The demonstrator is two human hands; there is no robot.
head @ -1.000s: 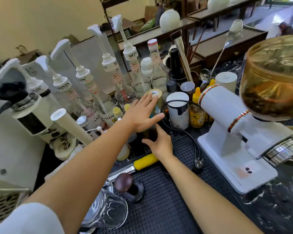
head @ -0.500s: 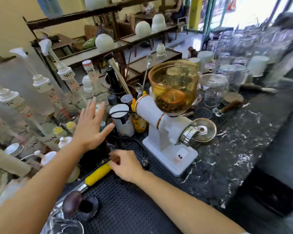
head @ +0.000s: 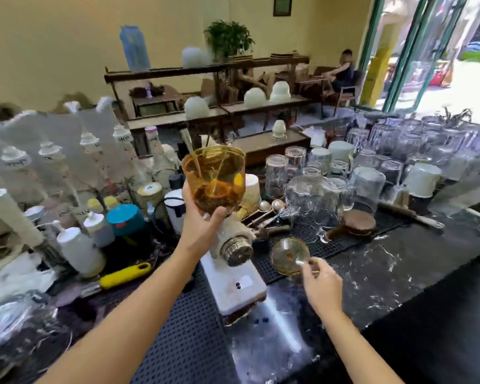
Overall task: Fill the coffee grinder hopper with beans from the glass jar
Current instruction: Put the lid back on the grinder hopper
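An amber see-through hopper (head: pixel 214 178) tops the white grinder (head: pixel 234 278), beside a yellow-handled tool (head: pixel 125 275), a teal lid (head: pixel 123 216) and black white-veined marble counter (head: pixel 385 275).

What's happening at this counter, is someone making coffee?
Getting ready to. The left hand is wrapped around the amber hopper on top of the white coffee grinder, which holds only a few beans at the bottom. The right hand holds the hopper's round amber lid off to the side, low over the dark counter. No beans are being poured yet, and I can't pick out the bean jar.
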